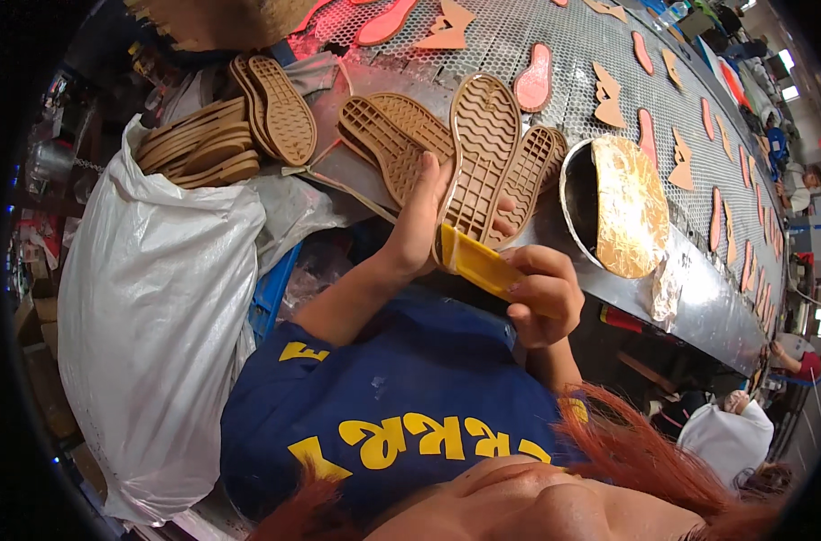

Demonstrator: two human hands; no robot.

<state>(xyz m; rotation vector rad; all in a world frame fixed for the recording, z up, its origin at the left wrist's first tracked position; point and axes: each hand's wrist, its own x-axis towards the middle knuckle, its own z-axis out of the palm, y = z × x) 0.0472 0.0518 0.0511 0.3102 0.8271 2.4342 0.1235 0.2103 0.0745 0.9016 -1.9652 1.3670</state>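
My left hand [414, 221] grips a brown patterned shoe sole [481, 153], tread side up and tilted toward the far side; fingertips show past its right edge. In my right hand [546, 293] is a flat yellow tool [479, 262], pinched between thumb and fingers. Its far end meets the near end of the sole, though I cannot tell whether it touches or what kind of tool it is. Another brown sole [388, 144] lies with more just beyond my left hand. To the right of the held sole is a further brown sole [528, 176], partly covered.
A white woven sack [158, 334] stands at the left, with stacked brown soles [198, 144] at its mouth. At the right, a round dark container [580, 203] is partly covered by crumpled foil [629, 212]. Pink insoles [534, 79] and tan zigzag-edged pieces [607, 95] lie on a mesh conveyor [564, 135].
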